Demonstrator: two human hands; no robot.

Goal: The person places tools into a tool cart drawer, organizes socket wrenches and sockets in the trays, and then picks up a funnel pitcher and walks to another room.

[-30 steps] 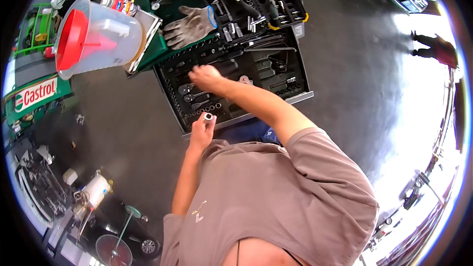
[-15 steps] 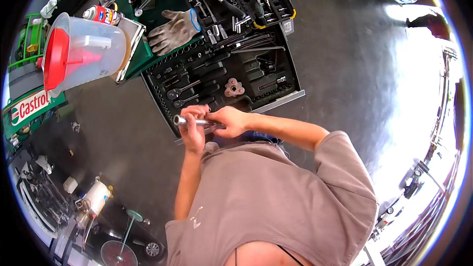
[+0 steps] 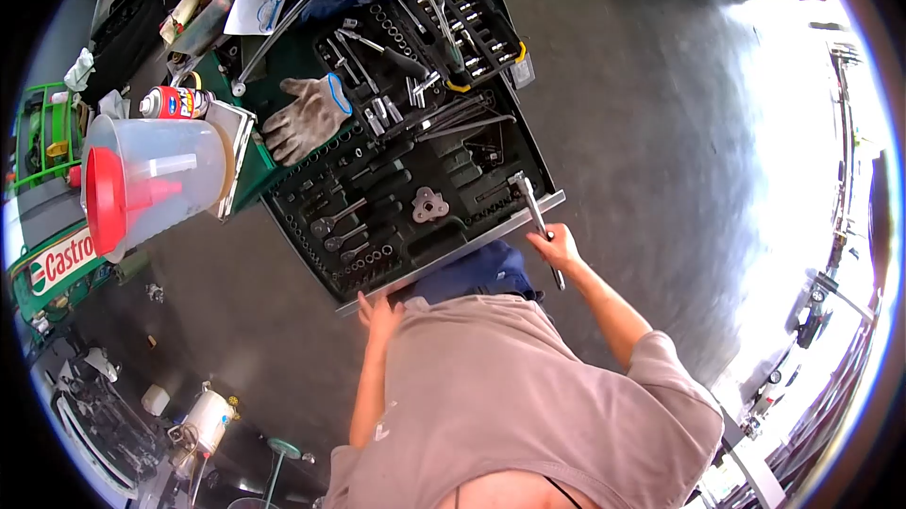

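The right hand (image 3: 557,247) grips a ratchet (image 3: 541,226) beside the drawer's (image 3: 462,250) edge. Left of it, the left hand (image 3: 380,317), loosely open, nears that edge; farther off, a sign (image 3: 64,261) reads "Castro".

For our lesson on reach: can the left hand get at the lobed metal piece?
Probably yes: the left hand seems to hold nothing beside the open drawer, and nothing covers the lobed metal piece.

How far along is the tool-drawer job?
Looks done: drawer open, a ratchet-like tool out, gripped in the right hand. In hand: that tool, with the left hand at the drawer's front edge. Left: drawer not shut; tool not on any workpiece in view. Can't judge beyond that.
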